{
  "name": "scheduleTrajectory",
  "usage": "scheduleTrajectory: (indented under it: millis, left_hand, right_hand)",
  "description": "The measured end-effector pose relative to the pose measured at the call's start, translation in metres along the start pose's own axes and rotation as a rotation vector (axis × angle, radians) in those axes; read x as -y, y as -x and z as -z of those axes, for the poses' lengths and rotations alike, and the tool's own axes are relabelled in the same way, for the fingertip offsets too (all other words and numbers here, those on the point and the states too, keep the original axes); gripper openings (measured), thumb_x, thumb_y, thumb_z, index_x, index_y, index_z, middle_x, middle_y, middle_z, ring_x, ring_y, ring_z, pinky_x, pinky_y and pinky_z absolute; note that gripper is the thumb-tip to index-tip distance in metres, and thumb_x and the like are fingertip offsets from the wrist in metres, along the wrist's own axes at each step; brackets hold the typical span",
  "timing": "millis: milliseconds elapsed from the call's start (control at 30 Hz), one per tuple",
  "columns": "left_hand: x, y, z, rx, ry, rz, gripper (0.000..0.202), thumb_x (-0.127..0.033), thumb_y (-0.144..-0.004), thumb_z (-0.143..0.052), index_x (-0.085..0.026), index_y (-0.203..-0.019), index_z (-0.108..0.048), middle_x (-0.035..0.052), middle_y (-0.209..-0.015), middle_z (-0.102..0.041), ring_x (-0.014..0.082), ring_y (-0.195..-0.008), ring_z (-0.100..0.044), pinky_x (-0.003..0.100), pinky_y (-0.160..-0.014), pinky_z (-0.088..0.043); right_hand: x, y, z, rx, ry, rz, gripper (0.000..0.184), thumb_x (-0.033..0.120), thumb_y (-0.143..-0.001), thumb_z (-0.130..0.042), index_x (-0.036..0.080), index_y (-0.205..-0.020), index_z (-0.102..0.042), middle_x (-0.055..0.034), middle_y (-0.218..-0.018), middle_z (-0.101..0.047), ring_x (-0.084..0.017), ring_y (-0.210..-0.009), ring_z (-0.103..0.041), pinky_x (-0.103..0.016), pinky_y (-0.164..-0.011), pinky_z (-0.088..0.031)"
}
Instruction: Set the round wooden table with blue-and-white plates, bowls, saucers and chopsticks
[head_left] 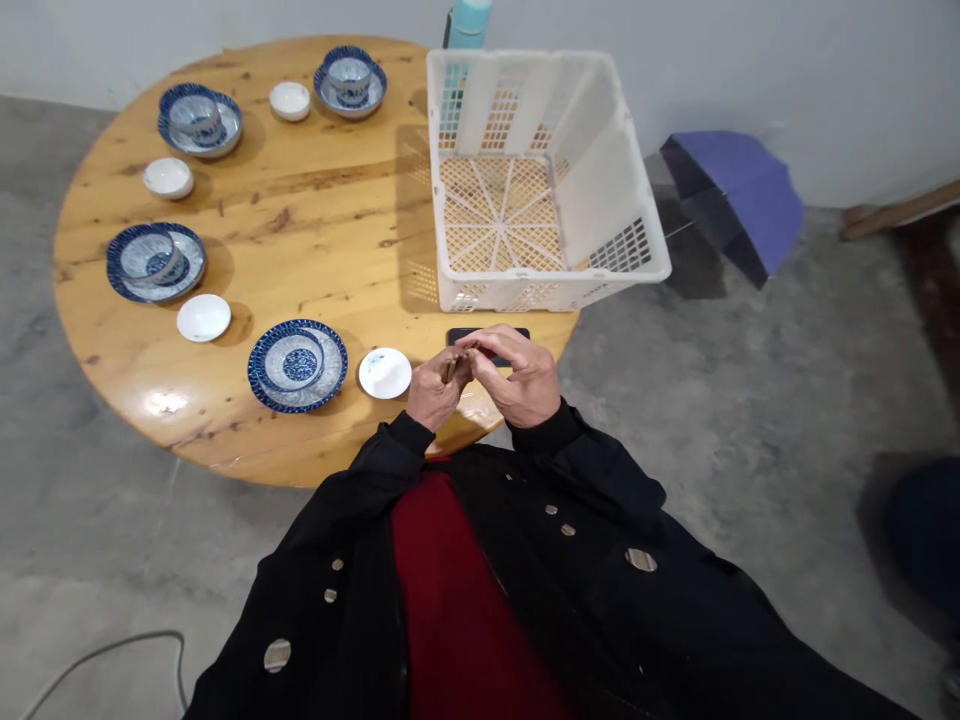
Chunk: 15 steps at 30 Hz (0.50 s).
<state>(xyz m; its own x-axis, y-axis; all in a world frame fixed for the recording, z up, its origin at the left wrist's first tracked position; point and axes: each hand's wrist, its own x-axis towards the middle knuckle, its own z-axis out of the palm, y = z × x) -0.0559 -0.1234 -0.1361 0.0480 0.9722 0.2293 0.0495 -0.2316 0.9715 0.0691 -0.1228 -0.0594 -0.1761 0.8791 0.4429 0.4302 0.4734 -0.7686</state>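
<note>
My left hand (435, 397) is closed around a small bundle of brown sticks, seen end-on, which look like chopsticks (452, 368). My right hand (527, 382) meets it from the right, thumb and fingers pinched at the same bundle. Most of the sticks' length is hidden by the fingers. Beneath the hands lies a dark phone-like slab (459, 336), partly covered. Just left of my left hand is a small white dish (385, 373). Beyond it sits a blue-patterned plate (257, 372) with a matching bowl (298, 364) on it.
A white plastic crate (551, 290) stands on the round wooden table (315, 230), with a light-blue bottle (470, 25) behind it. More blue-patterned plates with bowls (196, 118) and small white bowls (169, 178) line the table's left side. A purple umbrella (750, 190) rests on the floor at right.
</note>
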Motion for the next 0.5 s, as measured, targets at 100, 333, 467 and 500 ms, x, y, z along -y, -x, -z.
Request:
scheduleTrajectory:
  millis: [100,333,467,500]
  left_hand:
    - [0.000,0.001,0.002,0.004,0.027,-0.001,0.045,-0.059,-0.089,-0.056,-0.017,-0.085,-0.070,0.0014,-0.063,-0.065,0.0121,-0.057,-0.061,0.023,-0.057,-0.050]
    - [-0.027,0.011,0.015,-0.182,0.111,0.063,0.049,-0.060,-0.089,-0.055,-0.015,-0.094,-0.073,0.0101,-0.089,-0.076,0.0184,-0.082,-0.073,0.031,-0.079,-0.058]
    - [-0.047,0.024,0.048,-0.303,0.037,0.050,0.042,-0.054,-0.091,-0.057,-0.015,-0.090,-0.073,0.0068,-0.079,-0.074,0.0121,-0.059,-0.067,0.024,-0.058,-0.054]
    - [-0.048,0.028,0.059,-0.319,-0.013,0.045,0.040,-0.052,-0.092,-0.057,-0.016,-0.087,-0.074,0.0058,-0.078,-0.074,0.0102,-0.054,-0.063,0.023,-0.053,-0.052]
  right_hand:
    - [0.001,-0.001,-0.001,0.007,-0.003,0.001,0.018,0.026,-0.091,-0.053,0.024,-0.088,-0.071,-0.0061,-0.085,-0.071,-0.020,-0.082,-0.067,-0.035,-0.077,-0.055]
    - [0.013,-0.021,0.026,-0.002,-0.074,-0.078,0.014,0.031,-0.089,-0.061,0.023,-0.083,-0.071,-0.0025,-0.079,-0.069,-0.019,-0.076,-0.066,-0.034,-0.072,-0.055]
    - [0.003,-0.046,0.046,-0.085,-0.210,-0.149,0.012,0.035,-0.087,-0.068,0.024,-0.084,-0.072,-0.0001,-0.072,-0.065,-0.016,-0.065,-0.062,-0.031,-0.060,-0.053]
    - [-0.002,-0.052,0.048,-0.106,-0.239,-0.150,0.013,0.036,-0.086,-0.069,0.024,-0.084,-0.072,0.0005,-0.070,-0.064,-0.014,-0.060,-0.059,-0.030,-0.056,-0.051]
